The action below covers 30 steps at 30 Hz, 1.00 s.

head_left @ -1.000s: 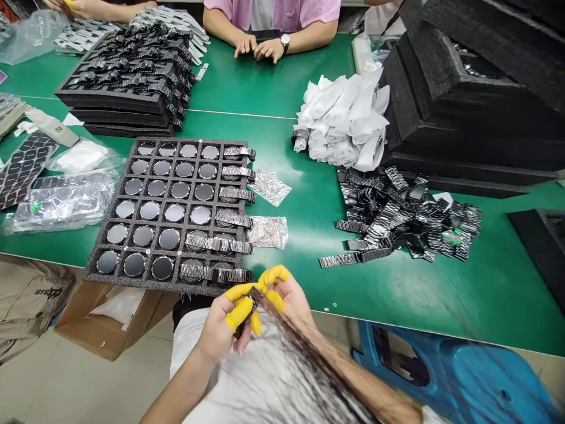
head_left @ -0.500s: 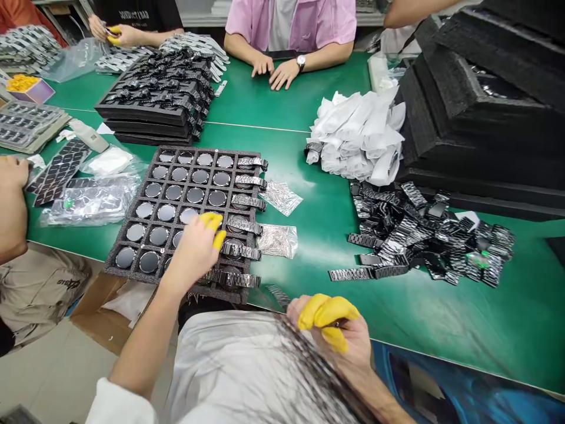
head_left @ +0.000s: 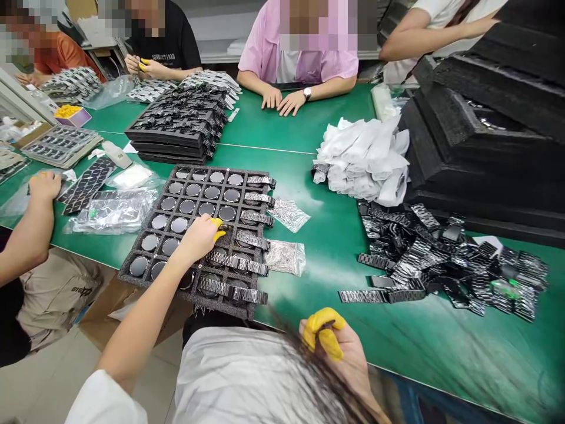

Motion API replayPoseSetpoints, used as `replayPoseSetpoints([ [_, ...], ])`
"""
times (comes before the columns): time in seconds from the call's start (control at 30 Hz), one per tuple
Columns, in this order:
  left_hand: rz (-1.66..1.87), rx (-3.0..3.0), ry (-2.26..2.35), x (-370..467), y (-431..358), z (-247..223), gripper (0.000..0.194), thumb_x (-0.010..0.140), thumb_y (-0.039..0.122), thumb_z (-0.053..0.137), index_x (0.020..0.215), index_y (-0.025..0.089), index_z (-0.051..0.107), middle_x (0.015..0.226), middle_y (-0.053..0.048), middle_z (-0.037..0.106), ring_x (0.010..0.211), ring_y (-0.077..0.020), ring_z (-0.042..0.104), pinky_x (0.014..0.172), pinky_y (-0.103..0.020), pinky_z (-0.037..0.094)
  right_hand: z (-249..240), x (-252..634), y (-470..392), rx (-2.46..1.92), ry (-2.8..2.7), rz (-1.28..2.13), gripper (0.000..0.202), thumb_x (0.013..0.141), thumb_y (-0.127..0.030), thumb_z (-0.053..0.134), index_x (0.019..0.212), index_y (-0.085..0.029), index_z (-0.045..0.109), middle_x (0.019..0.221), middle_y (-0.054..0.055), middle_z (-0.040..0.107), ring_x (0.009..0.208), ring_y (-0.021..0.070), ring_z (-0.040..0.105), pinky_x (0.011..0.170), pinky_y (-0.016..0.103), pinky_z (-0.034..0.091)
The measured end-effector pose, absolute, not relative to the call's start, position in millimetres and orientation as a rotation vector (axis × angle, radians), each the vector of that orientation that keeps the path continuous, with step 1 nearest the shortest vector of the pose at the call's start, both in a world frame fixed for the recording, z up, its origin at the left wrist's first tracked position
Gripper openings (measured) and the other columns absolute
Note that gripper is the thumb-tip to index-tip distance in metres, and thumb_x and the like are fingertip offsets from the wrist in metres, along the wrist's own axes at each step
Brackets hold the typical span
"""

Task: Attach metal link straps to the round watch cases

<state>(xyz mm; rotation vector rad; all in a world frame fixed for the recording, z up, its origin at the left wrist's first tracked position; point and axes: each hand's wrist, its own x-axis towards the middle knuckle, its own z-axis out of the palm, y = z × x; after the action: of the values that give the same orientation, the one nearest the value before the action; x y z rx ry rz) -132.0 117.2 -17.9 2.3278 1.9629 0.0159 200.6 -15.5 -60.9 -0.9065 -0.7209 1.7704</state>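
My left hand, with yellow finger covers on thumb and forefinger, reaches over a dark foam tray. Its fingertips close on a watch head in a compartment near the tray's right side, partly hidden by the hand. Round dark watch heads fill rows of the tray. Along its right edge, watches with black metal link bands lie with the bands sticking out. Close to my body at the table's front edge, my right hand is curled, yellow-covered fingers pinched around a small dark piece whose kind I cannot make out.
Two clear bags of small metal pins lie right of the tray. Further right are a heap of black link bands, white wrapped bundles and stacked black foam. Loaded trays stand behind. Co-workers sit around the green table.
The view has tilted up, showing more of the co-workers. My left hand stays over the same part of the tray, fingers closer to the watch head. My right hand has turned slightly, still pinching.
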Motion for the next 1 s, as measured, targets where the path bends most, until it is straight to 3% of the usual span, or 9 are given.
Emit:
replayPoseSetpoints([
  [0.1,0.187,2.177,2.049,-135.0,103.9,-14.9,0.019,0.106,0.026,0.054,0.117,0.015,0.065,0.100,-0.013,0.076,0.093,-0.0275,0.071,0.082,-0.036,0.052,-67.4,194.2,-18.2,-1.009,-0.667,1.811,0.042,0.072,-0.058,0.095,0.077,-0.024,0.070,0.057,0.001,0.067,0.038,0.0140,0.051,0.037,0.026,0.041],
  [0.2,0.603,1.856,1.927,-124.1,80.1,-7.5,0.022,0.104,0.039,0.060,0.117,0.021,0.064,0.089,-0.003,0.074,0.079,-0.0217,0.071,0.074,-0.031,0.052,-66.8,183.7,-17.6,-1.060,-0.650,1.860,0.052,0.068,-0.065,0.094,0.075,-0.022,0.067,0.053,0.000,0.064,0.037,0.0125,0.049,0.037,0.023,0.036],
  [0.3,0.929,1.619,1.708,-103.0,52.9,-4.6,0.023,0.093,0.043,0.076,0.103,0.023,0.070,0.094,-0.001,0.072,0.082,-0.0186,0.069,0.075,-0.029,0.053,-61.6,170.3,-15.0,-1.070,-0.655,1.944,0.055,0.068,-0.068,0.093,0.074,-0.021,0.065,0.049,-0.002,0.060,0.037,0.0100,0.045,0.039,0.022,0.032],
  [0.4,1.107,1.473,1.556,-77.3,25.9,-9.8,0.022,0.088,0.037,0.082,0.099,0.021,0.070,0.116,-0.007,0.072,0.101,-0.0199,0.070,0.083,-0.029,0.055,-54.8,156.0,-12.7,-1.039,-0.683,2.010,0.056,0.072,-0.071,0.089,0.076,-0.020,0.066,0.048,-0.003,0.055,0.038,0.0102,0.044,0.039,0.022,0.031],
  [0.5,1.061,1.233,1.370,-55.5,1.7,-16.6,0.021,0.099,0.035,0.069,0.115,0.022,0.065,0.129,-0.011,0.073,0.103,-0.0199,0.074,0.083,-0.031,0.058,-49.6,143.6,-11.6,-0.928,-0.734,2.078,0.058,0.078,-0.076,0.080,0.082,-0.019,0.070,0.049,-0.003,0.055,0.042,0.0114,0.045,0.040,0.023,0.032],
  [0.67,0.790,1.603,1.307,-48.2,-19.0,-20.9,0.035,0.101,0.016,0.057,0.133,0.024,0.068,0.119,-0.009,0.077,0.107,-0.0222,0.073,0.094,-0.035,0.058,-47.9,133.3,-8.9,-0.837,-0.829,2.192,0.063,0.083,-0.080,0.070,0.090,-0.018,0.073,0.053,-0.002,0.056,0.044,0.0104,0.044,0.041,0.022,0.029],
  [0.8,0.743,1.940,1.336,-54.4,-21.8,-23.3,0.038,0.097,0.008,0.056,0.127,0.023,0.075,0.100,-0.007,0.077,0.089,-0.0218,0.071,0.078,-0.032,0.060,-49.8,133.5,-7.9,-0.856,-0.894,2.257,0.066,0.076,-0.082,0.075,0.084,-0.017,0.072,0.051,-0.004,0.054,0.044,0.0095,0.042,0.041,0.022,0.030],
  [0.93,0.731,2.076,1.333,-54.8,-23.4,-25.1,0.060,0.095,0.003,0.053,0.147,0.029,0.064,0.134,-0.009,0.074,0.116,-0.0246,0.071,0.099,-0.039,0.061,-50.9,135.8,-8.4,-0.931,-0.951,2.291,0.064,0.073,-0.080,0.081,0.072,-0.017,0.067,0.047,-0.005,0.052,0.040,0.0073,0.040,0.040,0.021,0.031],
  [1.0,0.729,2.082,1.332,-54.3,-23.9,-26.0,0.064,0.093,0.003,0.054,0.150,0.031,0.062,0.140,-0.009,0.071,0.121,-0.0246,0.070,0.103,-0.039,0.060,-50.8,136.6,-8.3,-0.950,-0.926,2.279,0.068,0.072,-0.084,0.078,0.067,-0.018,0.063,0.046,-0.004,0.053,0.039,0.0070,0.041,0.039,0.021,0.030],
])
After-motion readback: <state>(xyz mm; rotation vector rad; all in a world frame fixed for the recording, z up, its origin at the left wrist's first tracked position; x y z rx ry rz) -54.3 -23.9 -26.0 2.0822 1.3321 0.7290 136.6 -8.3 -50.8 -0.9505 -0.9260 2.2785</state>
